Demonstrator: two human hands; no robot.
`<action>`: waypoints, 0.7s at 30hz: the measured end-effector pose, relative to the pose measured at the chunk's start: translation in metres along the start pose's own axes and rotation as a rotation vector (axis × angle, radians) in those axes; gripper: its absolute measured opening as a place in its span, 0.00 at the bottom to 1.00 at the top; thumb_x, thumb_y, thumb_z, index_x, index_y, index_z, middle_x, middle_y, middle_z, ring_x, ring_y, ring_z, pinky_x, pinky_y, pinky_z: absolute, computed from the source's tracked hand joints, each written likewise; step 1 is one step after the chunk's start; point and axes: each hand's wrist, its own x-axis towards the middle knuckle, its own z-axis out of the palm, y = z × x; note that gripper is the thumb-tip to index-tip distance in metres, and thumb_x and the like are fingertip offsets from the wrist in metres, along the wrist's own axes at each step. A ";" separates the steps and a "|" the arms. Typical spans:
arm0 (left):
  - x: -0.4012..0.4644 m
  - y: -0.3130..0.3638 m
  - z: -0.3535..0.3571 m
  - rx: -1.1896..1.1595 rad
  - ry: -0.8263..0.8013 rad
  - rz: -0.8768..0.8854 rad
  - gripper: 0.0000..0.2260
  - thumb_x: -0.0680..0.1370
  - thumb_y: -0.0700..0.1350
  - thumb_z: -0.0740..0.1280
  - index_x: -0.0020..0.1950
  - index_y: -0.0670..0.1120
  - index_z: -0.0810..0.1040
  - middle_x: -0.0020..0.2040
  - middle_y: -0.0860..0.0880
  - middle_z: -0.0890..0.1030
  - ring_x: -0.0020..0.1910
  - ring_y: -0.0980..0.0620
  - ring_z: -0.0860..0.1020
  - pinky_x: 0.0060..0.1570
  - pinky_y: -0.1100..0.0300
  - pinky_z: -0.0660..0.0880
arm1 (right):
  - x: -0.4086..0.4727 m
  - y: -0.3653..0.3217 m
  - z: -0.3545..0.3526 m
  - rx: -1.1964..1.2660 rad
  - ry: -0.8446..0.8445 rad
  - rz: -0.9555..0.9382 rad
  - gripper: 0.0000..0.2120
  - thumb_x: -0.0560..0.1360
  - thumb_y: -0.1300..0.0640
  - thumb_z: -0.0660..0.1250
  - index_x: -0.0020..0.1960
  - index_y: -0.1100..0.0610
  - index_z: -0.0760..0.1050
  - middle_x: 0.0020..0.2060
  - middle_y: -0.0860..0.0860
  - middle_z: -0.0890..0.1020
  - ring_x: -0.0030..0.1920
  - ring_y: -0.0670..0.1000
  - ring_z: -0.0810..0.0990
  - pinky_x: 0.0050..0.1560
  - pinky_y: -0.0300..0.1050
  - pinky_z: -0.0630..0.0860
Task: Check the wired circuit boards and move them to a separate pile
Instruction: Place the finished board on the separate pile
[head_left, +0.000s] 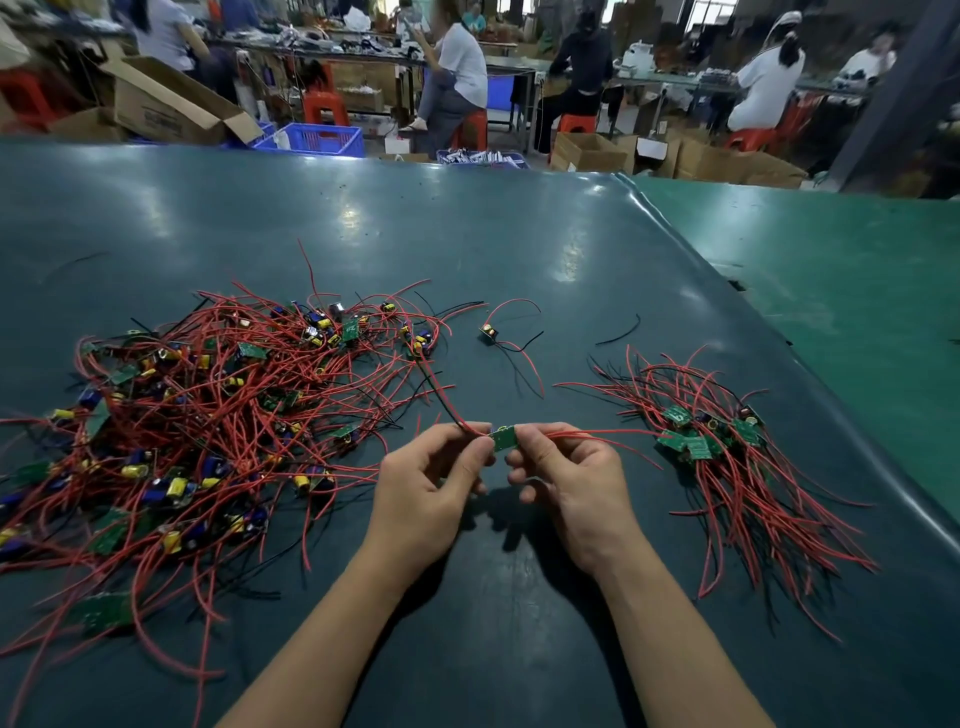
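Held one small green circuit board (504, 439) above the dark green tabletop (467, 249), between both hands: left hand (434, 480) pinching its left end, right hand (563, 480) pinching the right. Its red wires trailed left toward the big tangled unchecked heap (208, 415); the smaller checked pile (727, 457) lay right. Risk, as I judged it: moving right could snag those wires, drag neighbours along, or strain a solder joint.
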 end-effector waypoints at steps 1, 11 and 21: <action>0.001 0.000 -0.002 -0.058 0.003 -0.031 0.04 0.77 0.41 0.70 0.50 0.45 0.83 0.39 0.48 0.84 0.32 0.53 0.81 0.36 0.62 0.79 | 0.000 0.001 0.001 -0.011 0.003 0.002 0.03 0.75 0.63 0.69 0.43 0.61 0.79 0.30 0.55 0.81 0.27 0.48 0.77 0.23 0.36 0.71; 0.006 -0.006 -0.003 -0.172 -0.006 -0.039 0.08 0.73 0.31 0.73 0.49 0.42 0.82 0.45 0.49 0.85 0.44 0.54 0.83 0.47 0.66 0.77 | 0.000 0.002 -0.001 0.009 0.034 0.006 0.02 0.75 0.62 0.69 0.46 0.59 0.81 0.36 0.54 0.85 0.31 0.49 0.82 0.27 0.37 0.74; 0.008 -0.006 -0.004 -0.341 0.014 -0.089 0.11 0.69 0.30 0.74 0.50 0.37 0.81 0.42 0.47 0.86 0.42 0.55 0.83 0.45 0.67 0.77 | 0.002 0.002 -0.006 0.049 0.004 0.034 0.05 0.69 0.57 0.72 0.43 0.58 0.82 0.34 0.54 0.84 0.29 0.48 0.79 0.25 0.37 0.72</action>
